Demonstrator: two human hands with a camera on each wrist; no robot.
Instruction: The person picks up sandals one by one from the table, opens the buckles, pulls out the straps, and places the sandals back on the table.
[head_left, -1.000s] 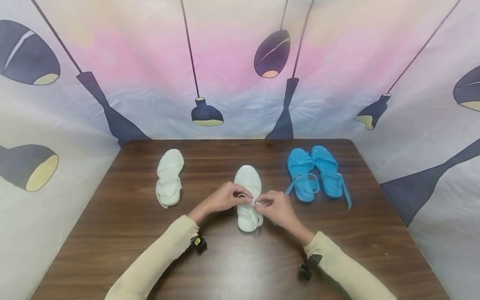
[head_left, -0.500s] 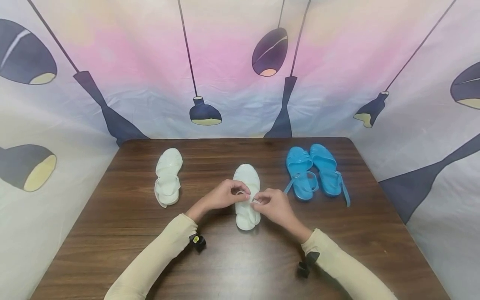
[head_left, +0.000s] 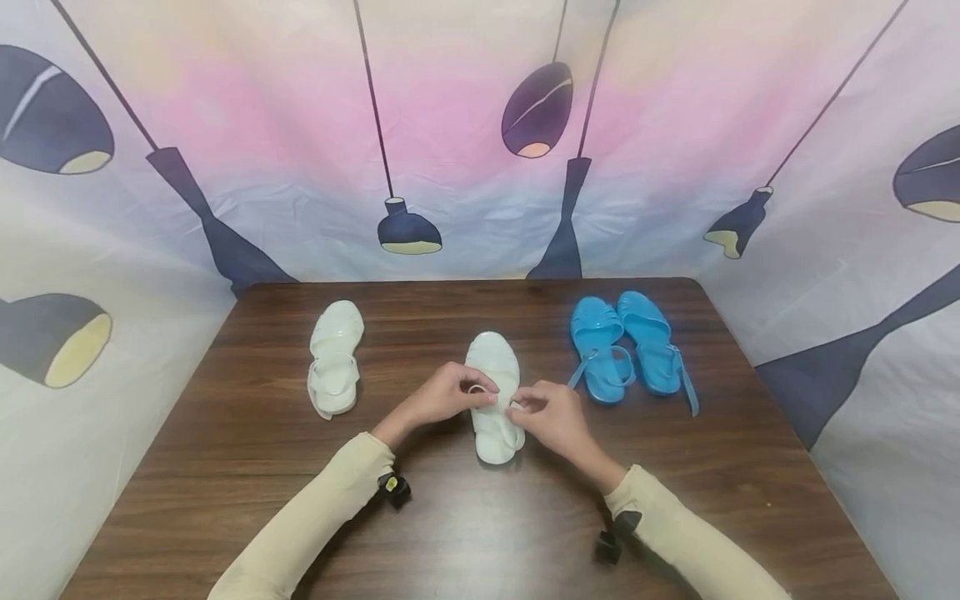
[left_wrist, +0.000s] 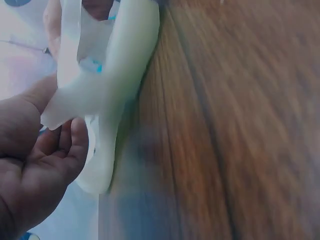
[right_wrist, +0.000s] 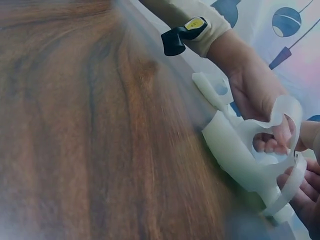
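A white jelly sandal (head_left: 492, 358) stands on the table between both hands, toe pointing away. My left hand (head_left: 448, 393) reaches in from its left and pinches the sandal's ankle strap (right_wrist: 287, 107) between thumb and fingers. From the other side, my right hand (head_left: 557, 417) pinches the strap's other end (right_wrist: 292, 185) with thumb and forefinger. The two sets of fingertips are close together above the middle of the sandal, with a small gap. In the left wrist view, the left hand (left_wrist: 45, 160) is right at a white strap piece (left_wrist: 75, 102) raised from the sandal.
Another white sandal (head_left: 336, 333) lies at the left of the wooden table (head_left: 420, 533). Two blue sandals (head_left: 597, 321) lie side by side at the back right, straps loose. A cloth backdrop printed with lamps (head_left: 465, 167) encloses the table's back and sides.
Both hands stay at the middle white sandal's strap. Their fingertips are slightly further apart than a second ago. The other sandals have not moved.
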